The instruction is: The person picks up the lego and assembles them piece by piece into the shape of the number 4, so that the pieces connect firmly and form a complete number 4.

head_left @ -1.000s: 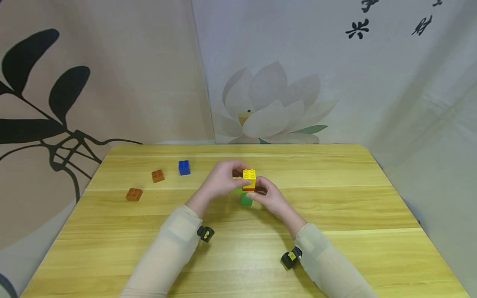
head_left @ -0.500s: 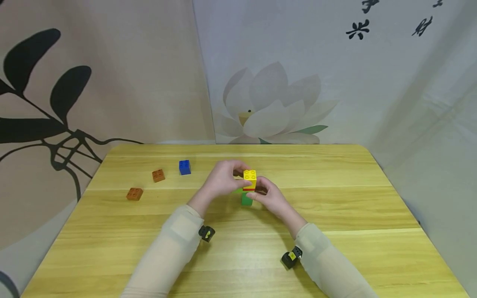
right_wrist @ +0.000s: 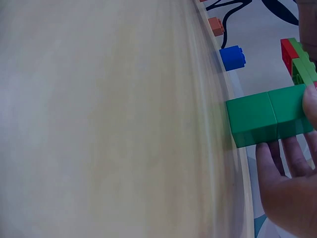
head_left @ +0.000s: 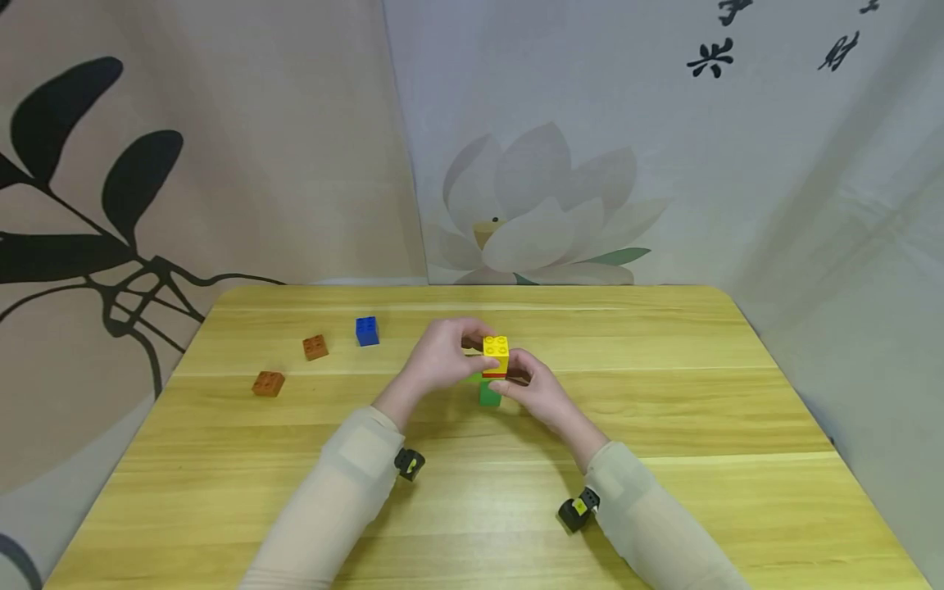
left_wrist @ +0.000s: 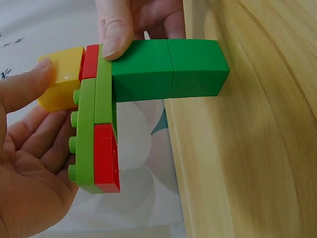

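Two hands pinch a small block tower upright at the middle of the table

The left hand (head_left: pixel 441 352) is nearly closed in a pinch, its thumb on one face of the yellow block (left_wrist: pixel 68 74) and its fingers behind. Just below, the right hand (head_left: pixel 537 393) pinches the upper of two dark green blocks (left_wrist: pixel 143 70), its thumb tip close to the lime pieces (left_wrist: pixel 86 139).

Those parts make one tower: dark green blocks at the bottom, then lime pieces and a thin red piece (left_wrist: pixel 90 62), with the yellow block on top. The lime pieces reach out sideways toward the person's left, with a red block (left_wrist: pixel 105 158) under their far end. Whether the tower's foot touches the table, I cannot tell.

It looks like hard plastic, so it should be light and stiff, a little slick on its flat faces, and more apt to come apart at a joint than break. The dark green column seems the safest hold; the side arm could tip it or pop off.

The table (head_left: pixel 472 508) is smooth, pale wood-grain. To the left, a blue block (head_left: pixel 367 331) and two brown blocks (head_left: pixel 315 347) lie apart. Behind hangs a pale cloth (head_left: pixel 295 147) printed with a lotus, dark leaves and black characters.
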A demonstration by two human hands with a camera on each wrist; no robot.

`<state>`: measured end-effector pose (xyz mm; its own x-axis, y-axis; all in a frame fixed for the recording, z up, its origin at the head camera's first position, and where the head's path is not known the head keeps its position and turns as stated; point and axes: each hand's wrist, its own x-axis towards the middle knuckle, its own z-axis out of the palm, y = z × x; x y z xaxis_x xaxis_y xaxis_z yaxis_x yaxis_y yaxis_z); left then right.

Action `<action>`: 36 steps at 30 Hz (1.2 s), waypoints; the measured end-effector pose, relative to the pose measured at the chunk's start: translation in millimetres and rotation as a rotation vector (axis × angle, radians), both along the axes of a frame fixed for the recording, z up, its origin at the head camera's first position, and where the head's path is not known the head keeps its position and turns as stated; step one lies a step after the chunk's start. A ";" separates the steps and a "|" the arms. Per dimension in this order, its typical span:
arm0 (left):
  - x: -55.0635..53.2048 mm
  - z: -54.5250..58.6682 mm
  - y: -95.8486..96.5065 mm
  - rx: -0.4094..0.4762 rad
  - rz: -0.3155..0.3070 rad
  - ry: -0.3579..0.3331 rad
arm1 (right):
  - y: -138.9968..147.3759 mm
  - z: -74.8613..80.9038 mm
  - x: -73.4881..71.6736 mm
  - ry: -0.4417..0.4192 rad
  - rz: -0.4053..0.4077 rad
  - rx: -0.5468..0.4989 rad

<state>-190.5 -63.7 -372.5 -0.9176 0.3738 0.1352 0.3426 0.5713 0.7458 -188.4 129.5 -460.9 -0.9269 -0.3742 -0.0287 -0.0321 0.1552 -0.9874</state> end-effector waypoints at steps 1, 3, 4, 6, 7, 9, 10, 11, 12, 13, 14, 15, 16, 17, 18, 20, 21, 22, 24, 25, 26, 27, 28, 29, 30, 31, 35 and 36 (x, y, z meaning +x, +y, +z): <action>0.3 -0.1 -0.1 0.003 0.001 0.001 | 0.2 -1.5 -0.3 0.003 -0.001 -0.002; 1.1 0.3 -0.2 0.009 0.002 0.002 | 0.0 -2.4 0.0 0.007 -0.001 -0.006; 1.5 0.3 -0.3 0.011 0.003 0.002 | -0.3 -2.7 0.1 0.010 -0.002 -0.006; 2.0 0.3 -0.3 0.012 0.004 0.004 | -0.5 -2.9 0.5 0.018 -0.002 -0.005; 2.2 0.3 -0.3 0.014 0.005 0.003 | -0.6 -2.6 0.7 0.023 -0.002 -0.005; 2.4 -0.1 -0.4 0.012 0.008 -0.001 | -0.7 -2.4 0.8 0.031 -0.003 -0.006; 2.1 -0.6 -0.4 0.013 0.009 -0.003 | -0.7 -2.1 1.0 0.035 -0.003 -0.008; 2.1 -0.7 -0.4 0.014 0.011 -0.005 | -0.6 -1.9 1.1 0.039 -0.003 -0.009; 2.1 -0.9 -0.4 0.014 0.013 -0.006 | -0.4 -1.7 1.1 0.042 -0.003 -0.008; 2.1 -1.3 -0.4 0.013 0.017 -0.007 | -0.4 -1.8 1.0 0.046 -0.003 -0.008; 2.0 -1.7 -0.5 0.012 0.018 -0.007 | -0.4 -1.9 0.8 0.048 -0.004 -0.009; 2.0 -2.0 -0.5 0.014 0.019 -0.007 | -0.4 -2.2 0.7 0.051 -0.004 -0.010; 2.0 -2.4 -0.4 0.017 0.019 -0.007 | -0.3 -2.5 0.6 0.055 -0.004 -0.009; 2.2 -2.8 -0.4 0.019 0.020 -0.005 | -0.1 -2.9 0.5 0.057 -0.003 -0.008; 2.2 -3.5 -0.5 0.023 0.019 -0.002 | -0.1 -3.4 0.3 0.060 -0.003 -0.008; 2.1 -5.2 -0.4 0.031 0.014 0.008 | 0.0 -4.0 0.3 0.062 -0.006 -0.011; 2.2 -5.8 -0.3 0.036 0.012 0.014 | 0.1 -4.3 0.2 0.064 -0.007 -0.011; 2.3 -6.4 -0.3 0.039 0.010 0.021 | 0.2 -4.4 0.3 0.064 -0.008 -0.009; 2.4 -7.4 -0.3 0.044 0.004 0.035 | 0.2 -4.1 0.6 0.063 -0.011 -0.009; 2.5 -7.8 -0.3 0.046 0.003 0.040 | 0.3 -3.8 0.8 0.061 -0.012 -0.009; 2.5 -8.0 -0.4 0.047 0.001 0.044 | 0.3 -3.6 0.9 0.060 -0.012 -0.007; 2.6 -8.2 -0.5 0.047 -0.001 0.045 | 0.3 -3.4 1.0 0.060 -0.011 -0.004; 2.5 -8.5 -0.6 0.048 -0.002 0.045 | 0.2 -3.1 1.0 0.057 -0.009 -0.004; 2.5 -8.7 -0.8 0.048 -0.001 0.044 | 0.1 -3.0 0.9 0.054 -0.010 -0.003; 2.6 -8.9 -1.0 0.048 -0.001 0.043 | -0.1 -2.9 0.7 0.050 -0.010 -0.002; 2.5 -9.1 -1.2 0.048 -0.001 0.041 | -0.1 -3.0 0.5 0.046 -0.009 -0.002; 2.7 -9.8 -1.7 0.047 0.003 0.038 | -0.3 -2.5 0.5 0.036 -0.008 -0.003; 2.7 -10.0 -1.8 0.046 0.002 0.040 | -0.3 -2.4 0.5 0.035 -0.009 -0.005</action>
